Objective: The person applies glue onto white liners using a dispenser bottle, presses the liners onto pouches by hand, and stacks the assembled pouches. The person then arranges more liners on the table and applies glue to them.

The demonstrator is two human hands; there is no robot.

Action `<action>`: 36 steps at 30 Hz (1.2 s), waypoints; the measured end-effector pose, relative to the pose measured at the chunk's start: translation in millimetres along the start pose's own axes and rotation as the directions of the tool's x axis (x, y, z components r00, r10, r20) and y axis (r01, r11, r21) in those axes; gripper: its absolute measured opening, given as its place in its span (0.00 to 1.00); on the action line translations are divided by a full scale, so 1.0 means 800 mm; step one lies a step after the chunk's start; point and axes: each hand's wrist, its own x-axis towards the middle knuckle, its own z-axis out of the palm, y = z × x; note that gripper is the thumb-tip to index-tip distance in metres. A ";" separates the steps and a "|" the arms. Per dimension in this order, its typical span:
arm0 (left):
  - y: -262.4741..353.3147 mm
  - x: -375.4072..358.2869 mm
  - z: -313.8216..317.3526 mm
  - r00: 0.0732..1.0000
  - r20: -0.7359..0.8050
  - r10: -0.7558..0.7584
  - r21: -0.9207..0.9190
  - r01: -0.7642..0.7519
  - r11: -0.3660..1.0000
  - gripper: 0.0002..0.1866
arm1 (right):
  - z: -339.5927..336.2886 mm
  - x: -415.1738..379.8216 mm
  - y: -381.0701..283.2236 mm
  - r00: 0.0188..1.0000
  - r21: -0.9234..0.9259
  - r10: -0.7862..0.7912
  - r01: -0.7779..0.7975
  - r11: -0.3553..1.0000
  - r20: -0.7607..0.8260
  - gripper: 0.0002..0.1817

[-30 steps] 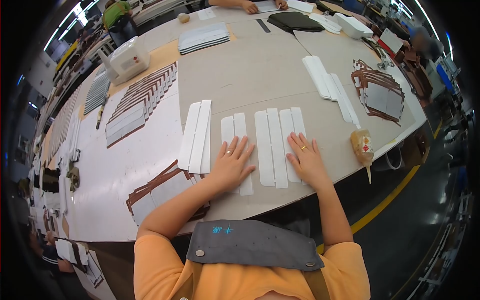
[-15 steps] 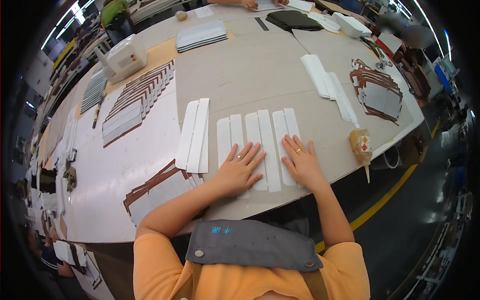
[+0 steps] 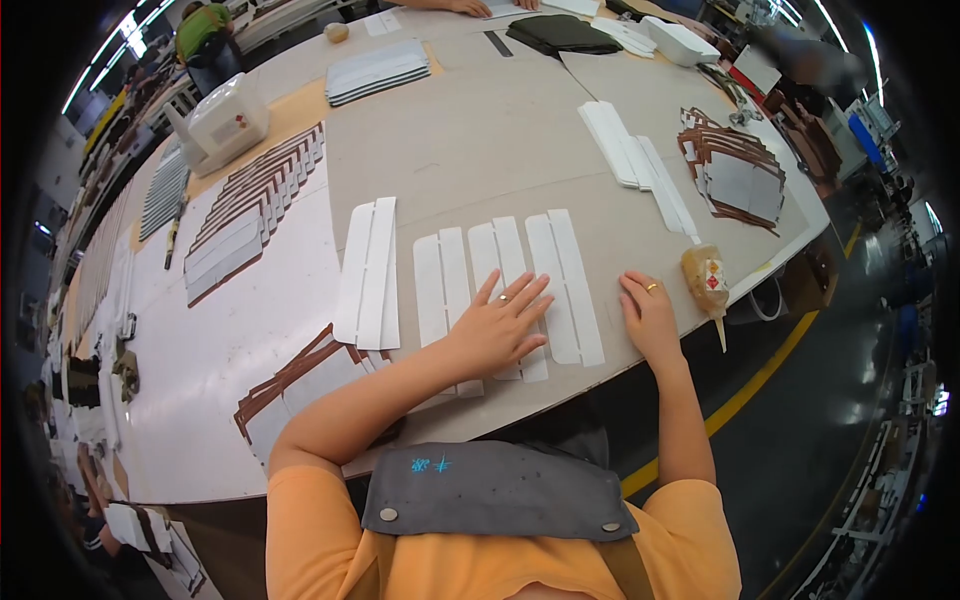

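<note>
Three white strip panels, each with a narrow slit along its length, lie side by side in front of me: a left panel (image 3: 440, 275), a middle panel (image 3: 495, 245) and a right panel (image 3: 560, 270). My left hand (image 3: 505, 325) rests with spread fingers on the middle panel, its fingertips reaching the right panel's edge. A ring shows on one finger. To the right of the panels, my right hand (image 3: 652, 318) touches the bare tabletop, fingers curled and drawn together, with nothing visible in them. Another stack of white panels (image 3: 368, 275) lies left of the three.
A glue bottle (image 3: 705, 280) with a pointed nozzle lies near the right table edge. Brown-edged grey pieces (image 3: 745, 185) are fanned at right, more (image 3: 230, 250) at left. White strips (image 3: 615, 145) and a white plastic jug (image 3: 225, 125) stand farther back. A co-worker's hands (image 3: 470, 5) show across the table.
My right hand has left the right panel, moving right onto the tabletop with its fingers drawn in. My left hand has shifted slightly right across the panels. The view has turned slightly.
</note>
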 end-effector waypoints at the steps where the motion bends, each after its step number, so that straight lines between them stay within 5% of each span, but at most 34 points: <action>1: 0.004 0.013 0.004 0.999 -0.038 0.035 0.017 -0.034 0.999 0.27 | -0.002 -0.003 -0.001 0.999 -0.028 -0.032 0.032 0.999 -0.004 0.12; 6: 0.005 0.043 0.017 0.998 0.059 0.012 0.082 -0.017 0.996 0.27 | -0.020 -0.018 -0.003 0.991 -0.092 -0.133 0.133 0.987 0.010 0.08; 9: 0.002 0.041 0.027 1.000 0.007 0.026 0.075 -0.027 0.997 0.27 | -0.061 -0.021 -0.010 0.967 -0.079 -0.065 0.087 0.993 0.245 0.06; 12: 0.000 0.042 0.025 0.999 -0.002 0.040 0.071 -0.040 0.997 0.27 | -0.090 0.004 -0.030 0.864 -0.015 0.365 -0.384 0.923 0.346 0.07; 15: -0.002 0.042 0.028 0.998 -0.015 0.056 0.088 -0.055 0.995 0.27 | -0.071 0.050 -0.005 0.982 -0.107 0.188 -0.184 0.977 0.034 0.08; 17: -0.002 0.040 0.031 0.997 -0.028 0.065 0.096 -0.062 0.993 0.27 | -0.042 0.091 0.044 0.998 -0.435 -0.042 0.015 0.900 -0.052 0.12; 19: -0.002 0.039 0.031 0.997 -0.042 0.070 0.097 -0.066 0.993 0.27 | -0.016 0.134 0.078 0.985 -0.636 0.164 -0.095 0.766 0.051 0.11; 24: -0.003 0.038 0.027 0.996 -0.030 0.081 0.092 -0.078 0.993 0.27 | 0.018 0.190 0.129 0.815 -0.696 0.575 -0.376 0.611 0.065 0.10; 27: -0.005 0.037 0.029 0.995 -0.050 0.086 0.074 -0.082 0.994 0.27 | -0.012 0.193 0.113 0.853 -0.608 0.522 -0.424 0.671 -0.019 0.09; 30: -0.005 0.038 0.028 0.995 -0.048 0.088 0.062 -0.085 0.994 0.26 | -0.038 0.168 0.075 0.972 -0.617 0.218 -0.225 0.755 -0.087 0.09; 34: -0.003 0.039 0.027 0.997 -0.045 0.069 0.056 -0.067 0.996 0.25 | -0.029 0.068 -0.018 0.978 -0.479 -0.071 0.158 0.863 0.195 0.10; 36: -0.002 0.039 0.026 0.997 -0.039 0.063 0.039 -0.062 0.997 0.25 | -0.015 0.030 -0.029 0.955 -0.413 -0.205 0.279 0.867 0.215 0.12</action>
